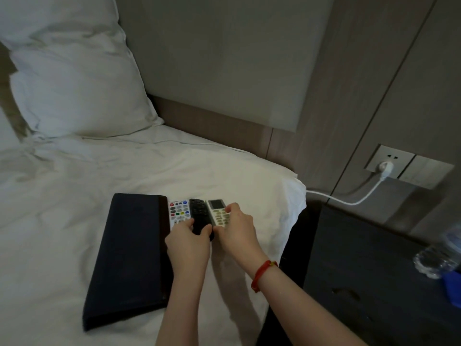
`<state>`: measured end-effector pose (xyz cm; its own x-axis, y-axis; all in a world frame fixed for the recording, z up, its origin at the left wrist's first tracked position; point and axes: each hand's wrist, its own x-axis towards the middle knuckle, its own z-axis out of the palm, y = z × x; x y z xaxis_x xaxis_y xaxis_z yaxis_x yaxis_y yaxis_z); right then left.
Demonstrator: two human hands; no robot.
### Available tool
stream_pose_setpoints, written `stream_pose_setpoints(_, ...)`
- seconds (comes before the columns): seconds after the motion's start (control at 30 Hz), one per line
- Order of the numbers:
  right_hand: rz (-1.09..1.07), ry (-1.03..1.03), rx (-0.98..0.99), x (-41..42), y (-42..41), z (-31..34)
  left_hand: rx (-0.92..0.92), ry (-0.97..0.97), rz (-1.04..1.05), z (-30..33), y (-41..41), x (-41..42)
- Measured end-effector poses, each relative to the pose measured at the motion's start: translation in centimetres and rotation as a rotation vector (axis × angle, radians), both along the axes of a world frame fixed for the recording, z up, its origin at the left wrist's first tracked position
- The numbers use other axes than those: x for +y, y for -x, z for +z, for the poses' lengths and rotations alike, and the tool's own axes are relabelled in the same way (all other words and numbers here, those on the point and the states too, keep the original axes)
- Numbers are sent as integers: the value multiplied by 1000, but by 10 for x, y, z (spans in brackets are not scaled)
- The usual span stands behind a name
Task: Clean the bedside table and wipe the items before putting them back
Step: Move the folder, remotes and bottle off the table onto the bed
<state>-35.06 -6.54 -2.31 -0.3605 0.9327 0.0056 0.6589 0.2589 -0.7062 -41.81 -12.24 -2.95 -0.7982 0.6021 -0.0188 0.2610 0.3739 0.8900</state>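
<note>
A person's view looks down at a white bed [124, 171], with a dark bedside table [369, 258] to its right. On the sheet, near the bed's right edge, lie 3 remotes side by side and touching: a white remote [177, 211] with coloured buttons, a black remote [199, 214] in the middle, and a pale remote [219, 212] with a small screen. A dark folder [129, 253] lies flat just left of them, touching the white one. Both hands are on the remotes. The left hand [188, 242] has its fingers curled around the near end of the black remote, covering the lower part of the white one. The right hand [238, 229] has its fingers bent over the pale remote, thumb at its near end, seeming to pinch it. A red band [262, 274] circles the right wrist. The items appear to have been moved off the table onto the bed. No cloth is in view, so whether anything is wiped is unclear. The table top is mostly bare, but a blurred plastic bottle [435, 260] and something blue [452, 287] sit at its right edge. A white cable [349, 199] runs from a wall socket [389, 162] above. Wiping and returning the items seem left to do.
</note>
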Motion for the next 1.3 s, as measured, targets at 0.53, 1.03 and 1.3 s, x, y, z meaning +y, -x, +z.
stream_pose_setpoints(0.53, 11, 15, 146, 14, -26, 2, 90, -13, -100, 9, -15, 15)
stream_pose_setpoints(1.03, -461, -100, 245, 71, -204, 23, 17, -17, -693, 38, -193, 132)
stream_pose_setpoints(1.3, -743, -93, 71, 113, -329, -8, 14, 88, -927, 4, -306, 181)
